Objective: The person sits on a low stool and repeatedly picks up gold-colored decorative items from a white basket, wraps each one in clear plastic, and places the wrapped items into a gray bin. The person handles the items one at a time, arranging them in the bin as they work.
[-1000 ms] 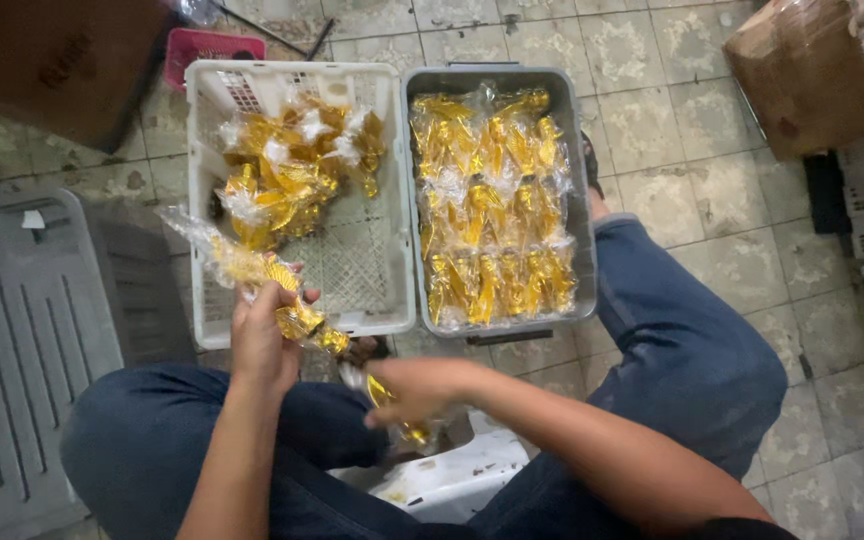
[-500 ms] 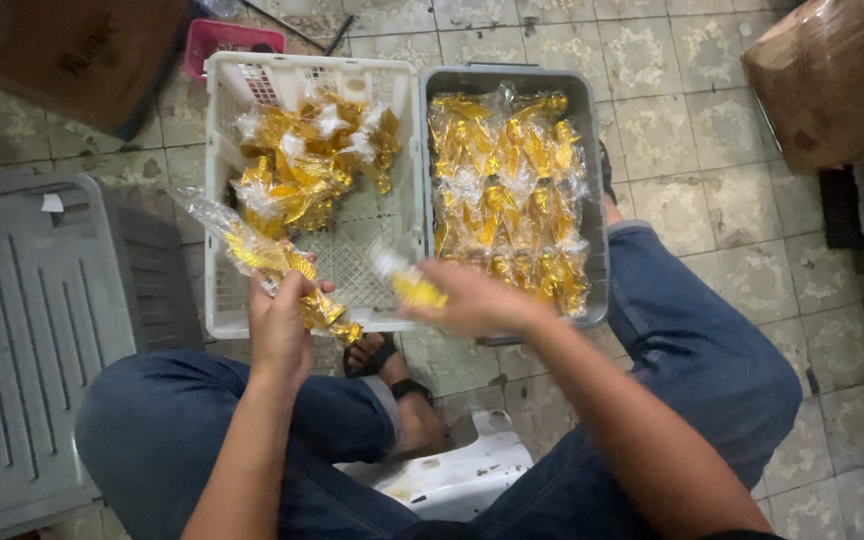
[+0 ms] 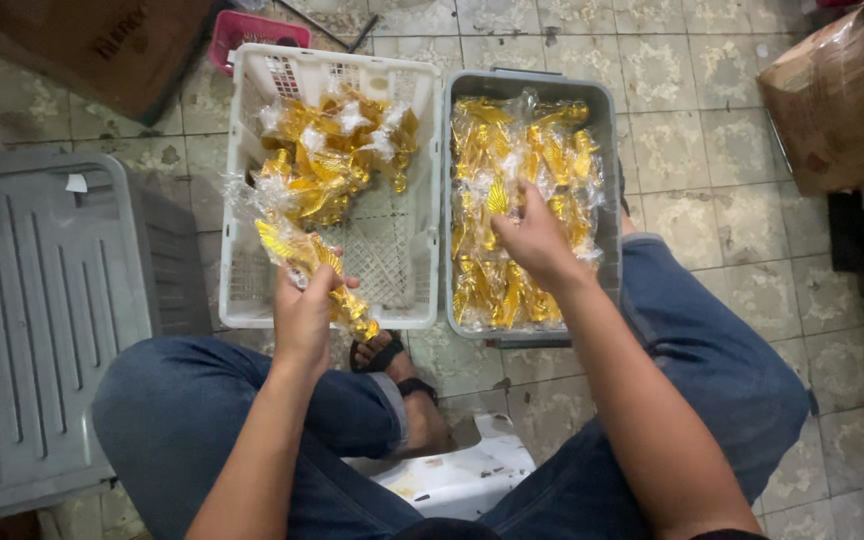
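Head view, looking down; places given relative to the white crate.

- White crate: slatted plastic, on the tiled floor, in front of the seated person's knees. In its far half, a loose heap of gold pieces in clear wrap; its near half shows bare lattice.
- Left hand: over the crate's near rim, fingers clenched around a strip of wrapped gold pieces. The strip runs from above the crate's left part down past the near rim.
- Grey tub: just beside the crate on its right, walls touching or nearly so. Filled with wrapped gold pieces laid in rows.
- Right hand: over the middle of the tub, fingers pinched on a single gold fan-shaped piece that lies against the rows.
- Grey panel: ribbed plastic, left of the crate.
- Pink basket: beyond the crate's far left corner, partly hidden.
- Brown cardboard box: well right of the crate, past the tub.
- White stool: nearer than the crate, between the person's legs in blue jeans.
- Sandalled foot: just near the crate's front edge.
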